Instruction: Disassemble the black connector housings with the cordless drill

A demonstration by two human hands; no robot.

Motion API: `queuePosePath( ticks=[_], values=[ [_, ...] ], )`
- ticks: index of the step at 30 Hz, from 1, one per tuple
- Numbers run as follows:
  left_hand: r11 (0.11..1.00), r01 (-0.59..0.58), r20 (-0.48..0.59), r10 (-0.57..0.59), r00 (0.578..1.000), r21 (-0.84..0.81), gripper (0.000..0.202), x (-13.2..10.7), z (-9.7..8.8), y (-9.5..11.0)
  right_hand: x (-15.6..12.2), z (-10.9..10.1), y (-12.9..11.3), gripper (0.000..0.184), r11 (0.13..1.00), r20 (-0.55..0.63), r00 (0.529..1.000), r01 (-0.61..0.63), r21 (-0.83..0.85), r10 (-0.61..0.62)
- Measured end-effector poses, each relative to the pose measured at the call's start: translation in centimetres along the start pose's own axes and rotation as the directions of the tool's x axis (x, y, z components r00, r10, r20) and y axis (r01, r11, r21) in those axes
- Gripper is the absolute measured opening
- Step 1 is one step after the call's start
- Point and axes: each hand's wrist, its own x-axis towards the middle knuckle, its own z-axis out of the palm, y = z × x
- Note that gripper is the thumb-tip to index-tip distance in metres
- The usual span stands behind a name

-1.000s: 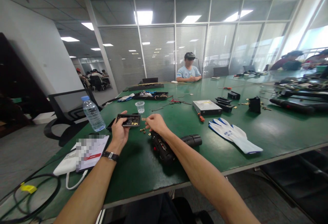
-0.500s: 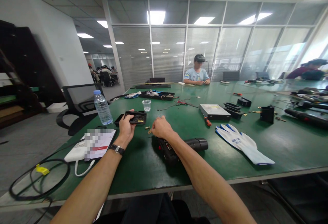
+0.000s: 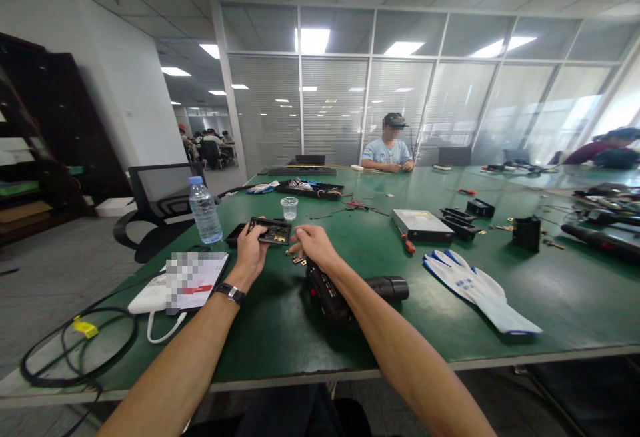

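My left hand [image 3: 251, 250] grips a shallow black plastic housing [image 3: 273, 232], thumb on its near edge; brass-coloured pieces show inside. My right hand [image 3: 316, 245] is just right of the housing, its fingers apart and somewhat blurred, with nothing visible in them. Below those fingers lie several small brass parts [image 3: 299, 262]. A black power tool [image 3: 327, 296] with a red button rests on the table, partly hidden under my right forearm. Behind the housing stands a clear plastic cup [image 3: 289, 208]. Another black case [image 3: 235, 234] is partly hidden behind my left hand.
A water bottle [image 3: 205, 212] stands left, near a tablet [image 3: 203, 280] and a white cabled device [image 3: 150, 296]. Rightward lie a disc drive [image 3: 423, 224], an orange-handled tool [image 3: 409, 245], a white glove [image 3: 477, 287] and black plastic cases [image 3: 460, 222]. A person [image 3: 387, 147] sits across the table.
My right hand has lifted from the small brass parts toward the housing, and its fingers have spread. My left hand still holds the housing. The view has shifted slightly.
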Motion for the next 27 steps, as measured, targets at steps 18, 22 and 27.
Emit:
queuePosePath(
  ticks=[18, 22, 27],
  values=[
    [1.000, -0.006, 0.200, 0.004, 0.980, 0.006, 0.048, -1.0, 0.8, -0.5, 0.6, 0.8, 0.5, 0.017, 0.692, 0.032, 0.986, -0.137, 0.709, 0.163],
    [0.999, -0.032, 0.153, 0.030, 0.988, 0.012, 0.053, -0.9, 0.6, -0.3, 0.9, 0.9, 0.7, 0.015, 0.646, -0.020, 0.981, -0.111, 0.755, 0.192],
    [0.993, -0.108, 0.126, 0.100, 0.987, 0.055, 0.055, -1.0, 0.9, -0.6, 1.2, 1.0, 0.8, 0.020, 0.626, -0.073, 0.972, -0.086, 0.775, 0.224]
  ],
)
